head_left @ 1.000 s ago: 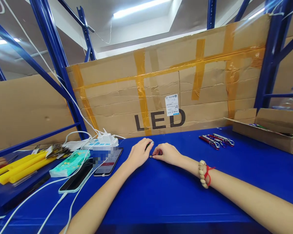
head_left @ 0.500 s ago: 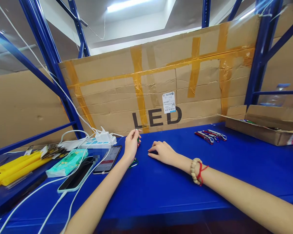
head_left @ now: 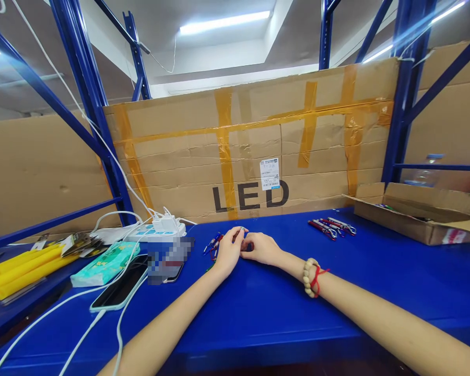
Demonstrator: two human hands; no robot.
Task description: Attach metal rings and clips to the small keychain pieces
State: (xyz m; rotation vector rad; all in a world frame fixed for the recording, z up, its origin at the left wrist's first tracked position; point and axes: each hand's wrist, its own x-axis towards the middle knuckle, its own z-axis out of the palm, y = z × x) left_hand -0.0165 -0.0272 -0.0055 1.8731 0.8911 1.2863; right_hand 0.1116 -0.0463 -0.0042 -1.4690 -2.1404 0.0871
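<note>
My left hand (head_left: 230, 251) is closed above the blue table, its fingers curled round something small. A pale, shiny tip shows at its fingertips; the rest is hidden. My right hand (head_left: 261, 249) meets it, thumb and index finger pinched together against the left fingers. A bit of dark red shows between the hands, too small to name. Just left of my left hand lies a loose pile of slim blue, red and green pieces with metal clips (head_left: 212, 245), partly covered by that hand. Farther right lies a group of slim red and silver pen-like pieces with carabiner clips (head_left: 332, 228).
An open cardboard box (head_left: 411, 224) stands at the right. On the left are a phone (head_left: 119, 284) on a charging cable, a green tissue pack (head_left: 105, 263), a power strip (head_left: 160, 230) and yellow tubes (head_left: 27, 269). A large cardboard panel (head_left: 180, 167) stands behind.
My left hand has moved right from the pile, and my right hand has closed its fingers, so the two now meet. More of the pile shows. The view has tilted up slightly.
</note>
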